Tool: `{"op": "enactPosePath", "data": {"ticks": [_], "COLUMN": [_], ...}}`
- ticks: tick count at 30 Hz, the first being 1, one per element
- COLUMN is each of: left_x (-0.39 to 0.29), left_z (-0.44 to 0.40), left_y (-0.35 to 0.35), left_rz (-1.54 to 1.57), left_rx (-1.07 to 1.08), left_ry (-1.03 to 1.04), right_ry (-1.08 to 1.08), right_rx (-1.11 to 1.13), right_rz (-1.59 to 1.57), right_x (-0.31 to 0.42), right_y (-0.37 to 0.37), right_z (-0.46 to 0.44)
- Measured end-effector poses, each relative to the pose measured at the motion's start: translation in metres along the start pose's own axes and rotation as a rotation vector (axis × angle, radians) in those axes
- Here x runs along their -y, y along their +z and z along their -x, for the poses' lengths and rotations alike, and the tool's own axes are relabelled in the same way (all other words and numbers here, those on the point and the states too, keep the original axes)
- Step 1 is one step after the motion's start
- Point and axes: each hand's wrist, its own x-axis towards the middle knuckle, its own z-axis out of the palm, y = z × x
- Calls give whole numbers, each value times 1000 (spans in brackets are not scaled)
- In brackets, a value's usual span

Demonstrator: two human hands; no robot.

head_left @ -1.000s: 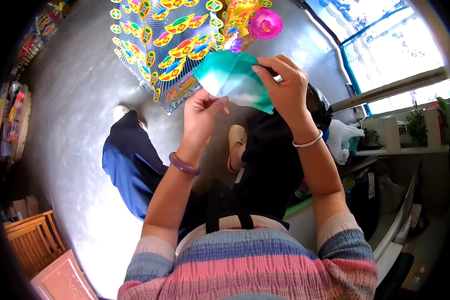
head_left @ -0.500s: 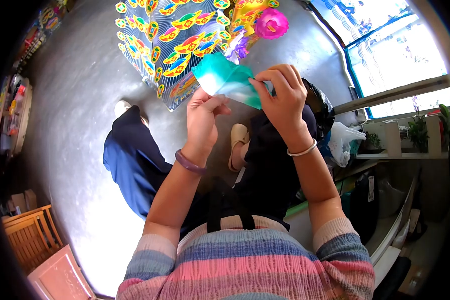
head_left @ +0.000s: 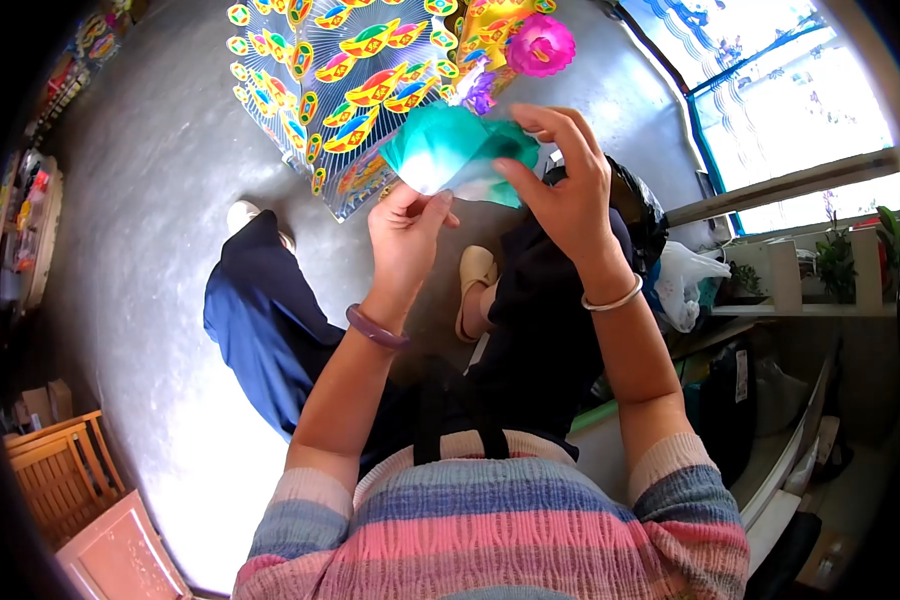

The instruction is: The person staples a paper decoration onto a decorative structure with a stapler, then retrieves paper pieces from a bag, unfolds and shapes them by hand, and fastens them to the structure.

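Observation:
A thin, shiny teal sheet is held up in front of me, its right side curling and spreading into petal-like folds. My left hand pinches its lower edge between thumb and fingers. At the right side of the sheet, my right hand has its thumb and fingers apart; whether a fingertip touches the sheet I cannot tell. Just beyond stands a large foil-like decoration covered in colourful boat-shaped pieces. A purple flower and a pink flower show at its right.
My legs straddle a grey floor. To the right are a white plastic bag, a black bag, a window and a shelf with plants. At lower left sit a wooden chair and a pink panel.
My right hand has loosened from its pinch on the sheet, its fingers spreading apart and shifting slightly right. The sheet's right side has opened into rounder folds. My left hand still pinches it.

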Motion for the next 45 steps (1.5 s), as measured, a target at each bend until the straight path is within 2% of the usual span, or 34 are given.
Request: {"op": "enactPosePath", "data": {"ticks": [5,11,13,17,20,23,32,38,41,45], "left_x": [-1,-4,-8,-7,-10,-15,-12,-7,-8,-11], "left_z": [1,5,7,7,5,2,-2,-2,0,3], "left_y": [0,-2,2,3,7,2,-8,-9,-8,-2], "left_rz": [-224,-359,-344,-275,30,211,404,471,340,196], "left_rx": [16,110,129,126,21,-2,-87,-119,-110,76], "left_ry": [149,123,112,24,-71,-164,-412,-404,-381,-274], "right_ry": [-47,-10,20,-119,-180,-257,-461,-485,-427,-343], "right_rx": [93,43,34,-11,-26,-29,-5,68,57,64], "right_rz": [96,114,127,185,186,172,248,298,303,207], "right_x": [-7,-12,-11,-9,-7,-5,1,1,-4,-5], "right_y": [-2,1,2,4,4,7,16,16,15,13], "right_z": [-1,0,-1,-4,-3,0,11,17,11,7]}}
